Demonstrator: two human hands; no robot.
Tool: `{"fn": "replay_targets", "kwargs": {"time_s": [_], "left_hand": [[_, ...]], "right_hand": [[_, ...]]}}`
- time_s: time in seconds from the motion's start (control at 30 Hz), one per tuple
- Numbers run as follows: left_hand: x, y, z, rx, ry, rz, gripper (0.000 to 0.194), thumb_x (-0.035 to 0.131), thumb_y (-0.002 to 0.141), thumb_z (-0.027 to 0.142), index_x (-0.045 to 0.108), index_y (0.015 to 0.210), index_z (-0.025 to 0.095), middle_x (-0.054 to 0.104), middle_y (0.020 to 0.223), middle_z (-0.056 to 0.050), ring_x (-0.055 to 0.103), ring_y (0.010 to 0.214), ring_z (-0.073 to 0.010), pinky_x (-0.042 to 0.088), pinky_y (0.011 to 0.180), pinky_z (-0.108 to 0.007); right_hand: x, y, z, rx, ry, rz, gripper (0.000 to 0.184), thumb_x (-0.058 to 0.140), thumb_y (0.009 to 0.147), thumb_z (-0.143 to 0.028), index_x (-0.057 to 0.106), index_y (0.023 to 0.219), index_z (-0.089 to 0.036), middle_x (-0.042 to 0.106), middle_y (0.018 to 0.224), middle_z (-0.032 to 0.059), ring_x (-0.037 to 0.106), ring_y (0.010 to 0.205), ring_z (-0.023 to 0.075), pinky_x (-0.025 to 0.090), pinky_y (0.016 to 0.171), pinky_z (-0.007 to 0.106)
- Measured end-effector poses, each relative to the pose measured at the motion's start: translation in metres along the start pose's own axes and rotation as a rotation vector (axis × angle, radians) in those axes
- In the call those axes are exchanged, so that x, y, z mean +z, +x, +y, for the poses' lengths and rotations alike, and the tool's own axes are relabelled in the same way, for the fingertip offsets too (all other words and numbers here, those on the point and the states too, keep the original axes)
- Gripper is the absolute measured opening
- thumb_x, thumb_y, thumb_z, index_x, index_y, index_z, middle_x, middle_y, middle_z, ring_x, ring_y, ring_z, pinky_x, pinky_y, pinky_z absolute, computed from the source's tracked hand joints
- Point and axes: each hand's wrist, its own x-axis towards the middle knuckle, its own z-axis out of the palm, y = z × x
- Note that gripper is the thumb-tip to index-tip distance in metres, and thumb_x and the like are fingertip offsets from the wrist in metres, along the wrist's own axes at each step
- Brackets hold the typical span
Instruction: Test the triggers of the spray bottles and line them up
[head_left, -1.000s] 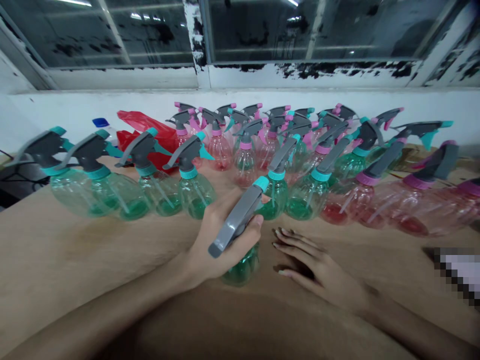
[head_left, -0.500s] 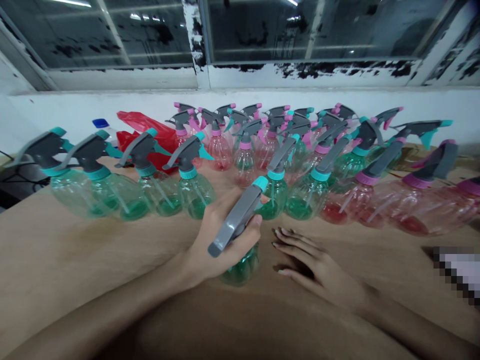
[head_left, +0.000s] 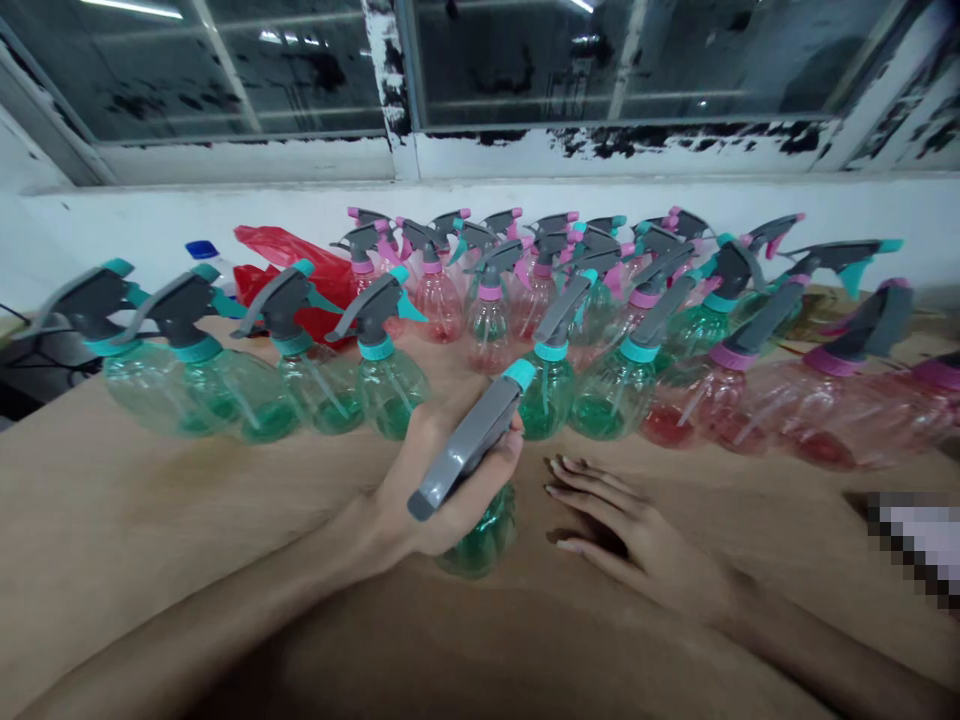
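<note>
My left hand (head_left: 442, 470) is wrapped around the neck of a green spray bottle (head_left: 484, 535) at the near middle of the table. The bottle's grey head with its teal nozzle tip points away from me; my fingers hide its collar and most of the trigger. To the right, my right hand (head_left: 630, 530) rests palm down on the wooden table (head_left: 247, 520), fingers stretched out and holding nothing. Just beyond the hands stand two more green spray bottles, one behind my left fingertips (head_left: 547, 390) and one further right (head_left: 611, 400).
Green spray bottles (head_left: 270, 400) line the left, pink ones (head_left: 679, 405) the right, with several more behind. A red plastic bag (head_left: 300, 260) and a blue-capped bottle (head_left: 202, 250) are at the back left. A pixelated patch (head_left: 926, 540) covers something at the right edge.
The held spray bottle's head has shifted slightly, its rear end moving a little left and toward me. My right hand and the other bottles stay where they were.
</note>
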Motion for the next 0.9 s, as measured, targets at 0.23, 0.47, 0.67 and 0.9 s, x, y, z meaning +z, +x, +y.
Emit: {"fn": "replay_targets", "kwargs": {"time_s": [0.23,0.47,0.67,0.9], "left_hand": [[-0.001,-0.002,0.009,0.040,-0.030,-0.032,0.007,0.048,0.078,0.016,0.051,0.079,0.022,0.058,0.073,0.000,0.060,0.065,-0.0165,0.049,0.061,-0.031],[0.006,-0.003,0.010,0.065,-0.006,0.084,0.014,0.050,0.080,0.021,0.054,0.093,0.022,0.061,0.085,-0.004,0.063,0.078,-0.0192,0.051,0.073,-0.034],[0.009,-0.004,0.008,0.115,0.008,0.135,0.017,0.051,0.081,0.021,0.054,0.097,0.023,0.061,0.085,-0.003,0.062,0.077,-0.0179,0.051,0.073,-0.033],[0.012,-0.008,0.007,-0.001,-0.054,0.129,0.019,0.052,0.083,0.025,0.057,0.100,0.019,0.059,0.082,-0.004,0.060,0.079,-0.0196,0.052,0.071,-0.034]], "right_hand": [[0.001,0.000,0.002,-0.014,0.019,-0.013,0.048,0.049,0.088,-0.042,0.044,0.132,-0.022,0.043,0.141,0.0047,0.034,0.132,0.0213,0.034,0.107,0.045],[0.000,0.001,-0.001,-0.021,0.034,0.020,0.049,0.050,0.088,-0.041,0.042,0.133,-0.023,0.043,0.141,0.0053,0.034,0.132,0.0220,0.033,0.107,0.046],[-0.001,0.000,0.000,-0.034,0.018,0.043,0.052,0.050,0.087,-0.041,0.037,0.136,-0.026,0.042,0.141,0.0051,0.035,0.131,0.0221,0.035,0.106,0.047],[-0.001,0.000,-0.011,-0.041,0.048,0.105,0.054,0.054,0.086,-0.040,0.037,0.134,-0.025,0.047,0.136,0.0081,0.041,0.127,0.0231,0.039,0.102,0.049]]}}
